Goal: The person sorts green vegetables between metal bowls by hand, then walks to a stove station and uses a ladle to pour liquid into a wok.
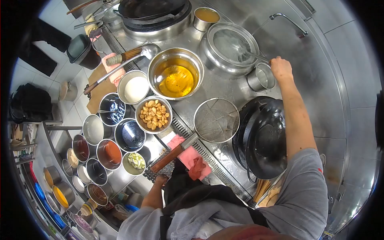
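Note:
My right hand (281, 68) is closed around the handle of a ladle (259, 57), stretched out at the upper right. The ladle's head lies in the water of a wide steel pot (232, 71), where it is hard to make out. Just below the hand is a small steel cup (264, 77). My left hand (161, 180) hangs low by the counter's front edge, its fingers mostly hidden. Nearest to it is the wooden handle (168, 159) of a round mesh strainer (216, 120), which lies on the steel worktop; contact cannot be seen.
A black wok (269, 138) sits right of the strainer. A steel bowl of yellow oil (176, 78), a bowl of garlic cloves (153, 115) and several sauce pots stand left. Behind are another wok (154, 12) and a tap (290, 22). A brush (124, 56) lies near a long-handled ladle (120, 66).

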A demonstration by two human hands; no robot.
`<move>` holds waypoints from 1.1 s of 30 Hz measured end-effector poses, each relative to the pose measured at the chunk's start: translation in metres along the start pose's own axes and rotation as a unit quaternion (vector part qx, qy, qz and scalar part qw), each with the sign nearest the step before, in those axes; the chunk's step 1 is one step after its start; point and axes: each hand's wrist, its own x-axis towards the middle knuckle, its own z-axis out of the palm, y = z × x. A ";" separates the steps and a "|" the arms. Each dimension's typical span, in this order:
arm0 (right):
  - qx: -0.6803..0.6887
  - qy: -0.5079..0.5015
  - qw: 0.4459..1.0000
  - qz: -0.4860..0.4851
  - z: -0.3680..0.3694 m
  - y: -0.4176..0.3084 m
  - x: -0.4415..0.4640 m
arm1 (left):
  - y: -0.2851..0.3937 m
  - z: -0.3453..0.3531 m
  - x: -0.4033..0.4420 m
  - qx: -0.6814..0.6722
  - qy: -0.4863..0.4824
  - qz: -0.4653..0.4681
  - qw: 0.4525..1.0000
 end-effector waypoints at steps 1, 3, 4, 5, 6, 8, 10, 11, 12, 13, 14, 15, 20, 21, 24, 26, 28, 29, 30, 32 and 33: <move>0.008 -0.027 0.999 -0.020 -0.008 0.003 0.000 | -0.006 0.001 0.004 0.020 -0.010 0.030 0.999; 0.022 -0.051 0.998 -0.014 -0.029 0.001 -0.002 | -0.008 0.002 0.014 0.023 0.019 0.091 0.995; 0.037 -0.076 0.996 -0.006 -0.037 -0.001 -0.003 | -0.006 0.000 0.015 0.025 0.028 0.111 0.993; 0.036 -0.077 0.996 -0.004 -0.042 -0.002 -0.003 | -0.002 -0.006 0.021 0.196 -0.027 0.143 0.970; 0.046 -0.083 0.995 0.006 -0.047 -0.004 -0.003 | 0.003 -0.011 0.024 0.361 -0.080 0.171 0.913; 0.057 -0.090 0.994 0.017 -0.052 -0.005 -0.004 | 0.009 -0.013 0.016 0.228 -0.043 0.143 0.962; 0.076 -0.117 0.990 0.025 -0.054 -0.006 -0.006 | 0.006 -0.014 0.015 0.089 -0.004 0.111 0.990; 0.077 -0.117 0.990 0.026 -0.052 -0.006 -0.007 | 0.006 -0.014 0.015 0.100 0.014 0.160 0.982; 0.091 -0.120 0.988 0.041 -0.049 -0.005 -0.008 | 0.004 -0.014 0.017 0.106 0.022 0.185 0.977; 0.105 -0.122 0.985 0.056 -0.046 -0.005 -0.009 | 0.002 -0.014 0.018 0.111 0.030 0.210 0.971; 0.105 -0.122 0.985 0.057 -0.043 -0.006 -0.010 | 0.001 -0.014 0.020 0.222 0.034 0.241 0.944; 0.117 -0.132 0.982 0.071 -0.042 -0.008 -0.013 | 0.001 -0.015 0.021 0.328 0.038 0.267 0.905; 0.140 -0.126 0.977 0.103 -0.041 -0.017 -0.021 | 0.039 -0.043 -0.025 0.275 -0.019 0.110 0.955; 0.153 -0.131 0.974 0.107 -0.041 -0.017 -0.021 | 0.045 -0.048 -0.033 0.300 -0.040 0.101 0.948; 0.179 -0.123 0.968 0.124 -0.038 -0.019 -0.023 | 0.004 -0.018 -0.004 0.071 0.027 0.025 0.997; 0.191 -0.109 0.966 0.135 -0.033 -0.020 -0.023 | -0.002 -0.017 -0.001 0.024 0.030 0.016 0.999; 0.196 -0.121 0.962 0.148 -0.026 -0.020 -0.022 | 0.005 -0.021 -0.007 0.053 0.011 0.027 0.998; 0.196 -0.121 0.962 0.146 -0.028 -0.021 -0.023 | 0.021 -0.029 -0.016 0.066 0.005 -0.014 0.998; 0.199 -0.134 0.960 0.142 -0.032 -0.023 -0.025 | 0.035 -0.036 -0.024 0.079 0.000 -0.054 0.995; 0.201 -0.147 0.959 0.138 -0.036 -0.024 -0.026 | 0.050 -0.043 -0.034 0.051 0.008 -0.083 0.995; 0.210 -0.146 0.957 0.140 -0.035 -0.024 -0.026 | 0.046 -0.040 -0.031 0.038 0.012 -0.098 0.994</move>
